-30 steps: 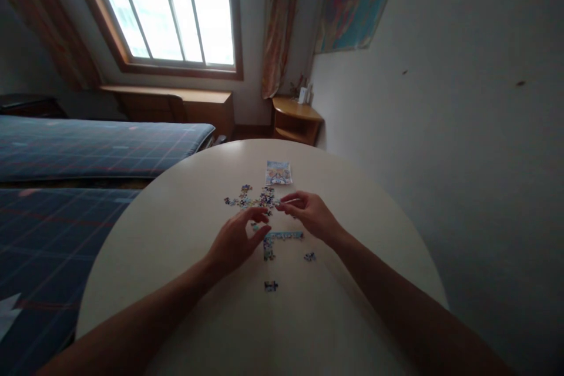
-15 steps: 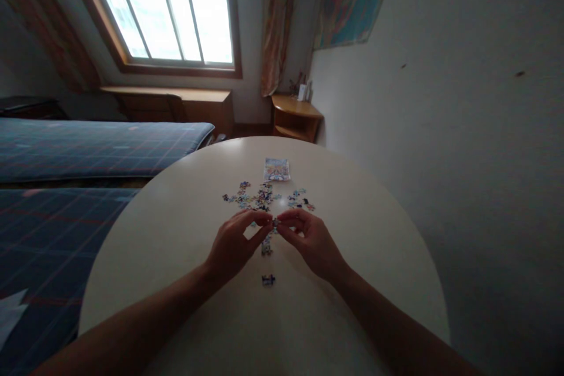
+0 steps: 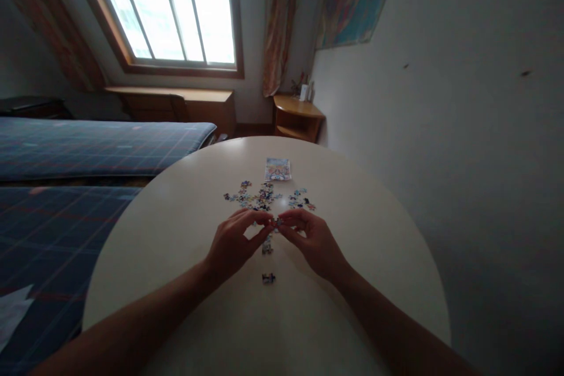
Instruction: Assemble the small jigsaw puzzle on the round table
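Above the middle of the white round table [image 3: 352, 235], my left hand [image 3: 233, 241] and my right hand [image 3: 312, 241] meet fingertip to fingertip. Both pinch small jigsaw puzzle pieces [image 3: 276, 222] between thumb and fingers; whether it is one piece or two joined cannot be made out. Below the hands lie some joined puzzle pieces [image 3: 267, 247], partly hidden by my left fingers. Nearer to me rests a separate small joined bit of puzzle [image 3: 268, 278]. Just beyond my fingers, a loose heap of puzzle pieces [image 3: 264, 195] spreads out, with a smaller group [image 3: 298, 195] at its right.
A small printed picture card [image 3: 278, 170] lies behind the heap. Left of the table stand beds with plaid mattresses [image 3: 106, 147], and white paper [image 3: 15, 311] lies on the nearer one. A corner shelf [image 3: 297, 107] stands behind the table, and a wall [image 3: 462, 158] runs along the right.
The view has shifted very slightly. Both hands stay at the same spot, and the held pieces appear turned a little between the fingertips.
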Demonstrator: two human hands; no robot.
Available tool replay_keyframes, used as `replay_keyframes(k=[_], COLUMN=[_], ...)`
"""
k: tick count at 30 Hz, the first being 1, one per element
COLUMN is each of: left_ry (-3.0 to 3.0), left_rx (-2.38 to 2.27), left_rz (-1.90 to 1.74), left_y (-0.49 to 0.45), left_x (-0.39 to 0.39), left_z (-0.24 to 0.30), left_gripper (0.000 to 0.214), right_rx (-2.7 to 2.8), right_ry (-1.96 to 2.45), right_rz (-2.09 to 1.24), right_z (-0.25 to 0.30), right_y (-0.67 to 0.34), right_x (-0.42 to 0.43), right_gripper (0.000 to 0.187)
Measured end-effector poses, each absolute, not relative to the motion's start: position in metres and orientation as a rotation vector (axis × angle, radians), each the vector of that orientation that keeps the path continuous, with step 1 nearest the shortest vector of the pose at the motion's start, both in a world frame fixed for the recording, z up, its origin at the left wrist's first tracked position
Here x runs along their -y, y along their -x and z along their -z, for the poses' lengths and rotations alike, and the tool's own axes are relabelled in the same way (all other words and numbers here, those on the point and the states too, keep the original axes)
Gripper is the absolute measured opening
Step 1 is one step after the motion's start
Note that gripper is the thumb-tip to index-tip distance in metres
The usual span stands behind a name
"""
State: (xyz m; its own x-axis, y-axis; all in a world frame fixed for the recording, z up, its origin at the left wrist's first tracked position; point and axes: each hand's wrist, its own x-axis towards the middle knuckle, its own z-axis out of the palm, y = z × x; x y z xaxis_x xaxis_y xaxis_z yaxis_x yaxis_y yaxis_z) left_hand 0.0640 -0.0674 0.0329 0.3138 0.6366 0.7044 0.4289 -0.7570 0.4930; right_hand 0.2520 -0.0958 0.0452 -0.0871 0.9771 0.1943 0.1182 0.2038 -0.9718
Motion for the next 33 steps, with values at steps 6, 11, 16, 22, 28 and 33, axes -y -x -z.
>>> replay_keyframes(k=[6,11,16,22,28,33], left_ry=[-2.351,-2.349,-2.356,-2.333,-2.358,-2.36], left_rx=[-0.95,-0.929,-0.9,-0.901,-0.929,-0.915], left_rz=[-1.427,-1.442,-1.466,-1.413,-1.337,-1.269], left_y=[-0.0619,-0.0624,-0.0624,-0.062,-0.0625,-0.062], left_x=[0.0668,0.0673,0.0686,0.0705,0.0708,0.0719], left_z=[-0.0326,-0.0343,-0.0376,-0.0337,-0.03,-0.0306], left_gripper=[0.008,0.006,0.005,0.008,0.014,0.012], right_rx=[1.469,1.47,1.488,1.526,1.506,1.502], right_ry=[1.099,1.092,1.083,1.157,1.161,1.171], right_rz=[-1.046,-1.044,-1.015,-0.936,-0.924,-0.91], right_z=[-0.0456,-0.0473,-0.0475,-0.0446,-0.0429,-0.0411], right_y=[-0.2526,-0.2516,-0.2521,-0.2527,-0.2506,-0.2516], right_x=[0.0959,0.0969,0.0974,0.0975,0.0971,0.0954], right_gripper=[0.026,0.024,0.022,0.021,0.022,0.013])
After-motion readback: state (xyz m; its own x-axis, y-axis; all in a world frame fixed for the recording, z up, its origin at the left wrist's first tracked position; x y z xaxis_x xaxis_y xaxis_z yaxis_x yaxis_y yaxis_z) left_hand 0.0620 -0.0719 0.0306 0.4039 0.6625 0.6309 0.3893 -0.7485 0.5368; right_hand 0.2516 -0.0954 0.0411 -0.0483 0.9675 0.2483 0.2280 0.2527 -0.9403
